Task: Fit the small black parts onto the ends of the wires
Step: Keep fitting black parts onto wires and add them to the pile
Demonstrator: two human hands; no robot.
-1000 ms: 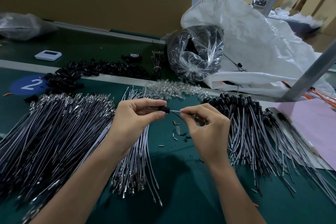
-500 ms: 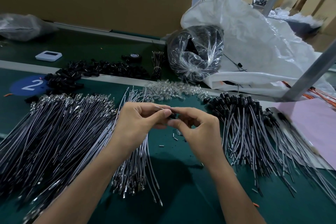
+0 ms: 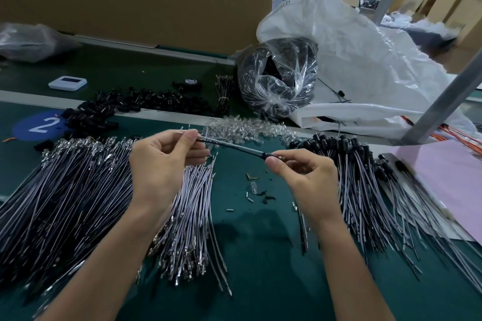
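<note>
Head view: a green work surface (image 3: 260, 281) is crowded on every side. Along its left edge lies a broad spread of loose wires (image 3: 65, 190), and a smaller bunch (image 3: 187, 216) lies partly hidden under the left hand (image 3: 161, 161). Toward the right edge lie finished wires (image 3: 365, 190) with black caps on their far ends, overlapping a pink sheet (image 3: 448, 177). Along the far edge are a heap of small black parts (image 3: 130, 104), a heap of clear parts (image 3: 247, 130), a clear bag of dark pieces (image 3: 279, 78) and a white sack (image 3: 352, 60). Small scraps (image 3: 258, 190) lie at the middle, below the hands.

Above the middle of the surface, the held wire (image 3: 234, 147) runs taut and slanted between the hands, thin, dark and pale striped. The left thumb and forefinger pinch its far-left end, the other fingers curled loosely. The right hand (image 3: 305, 177) pinches the black part (image 3: 270, 156) seated on the wire's other end, thumb pressed against forefinger.

One wire is held, bearing one black part; two hands, one bag, one sack. The heaps are too many to count.
</note>
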